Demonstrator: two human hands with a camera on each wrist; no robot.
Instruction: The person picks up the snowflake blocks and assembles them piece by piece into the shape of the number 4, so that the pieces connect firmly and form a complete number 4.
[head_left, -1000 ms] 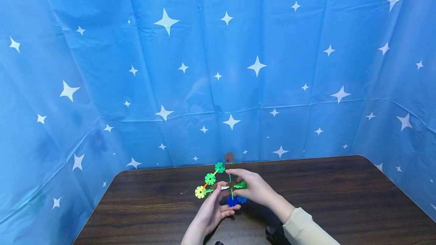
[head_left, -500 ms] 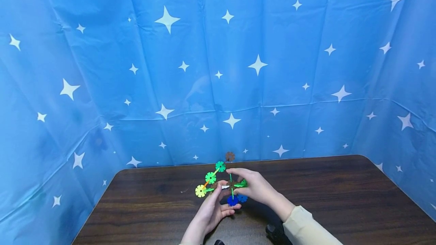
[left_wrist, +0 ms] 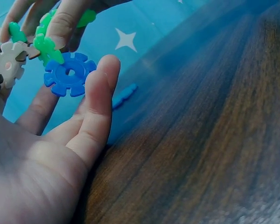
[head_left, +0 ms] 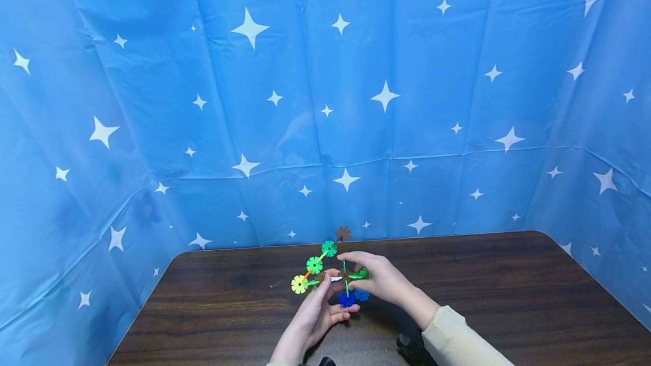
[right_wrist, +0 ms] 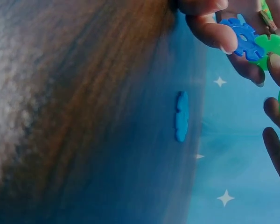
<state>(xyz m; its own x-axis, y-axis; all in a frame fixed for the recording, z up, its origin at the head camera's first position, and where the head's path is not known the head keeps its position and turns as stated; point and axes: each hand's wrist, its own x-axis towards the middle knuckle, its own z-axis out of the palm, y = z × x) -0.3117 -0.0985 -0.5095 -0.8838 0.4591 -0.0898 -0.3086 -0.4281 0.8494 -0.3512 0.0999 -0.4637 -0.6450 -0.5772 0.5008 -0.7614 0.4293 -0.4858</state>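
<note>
A chain of linked plastic snowflake discs is held up between both hands. It has a yellow disc (head_left: 299, 284), a bright green disc (head_left: 314, 265), a teal-green disc (head_left: 329, 248) and a brown disc (head_left: 343, 234) at its far end. My left hand (head_left: 317, 312) grips it near a white disc (left_wrist: 9, 65), partly hidden by the thumb. A dark blue disc (left_wrist: 71, 74) slots into a green disc (left_wrist: 47, 49), close to my left fingers. My right hand (head_left: 383, 281) pinches the green part from the right side.
A separate blue disc (right_wrist: 181, 116) lies on the dark wooden table (head_left: 213, 309) beyond the hands. A black object (head_left: 413, 349) is by the right sleeve. A blue curtain (head_left: 325, 100) with white stars hangs behind the table.
Both hands and the disc chain keep nearly the same place. The whole head view shifts very slightly.
</note>
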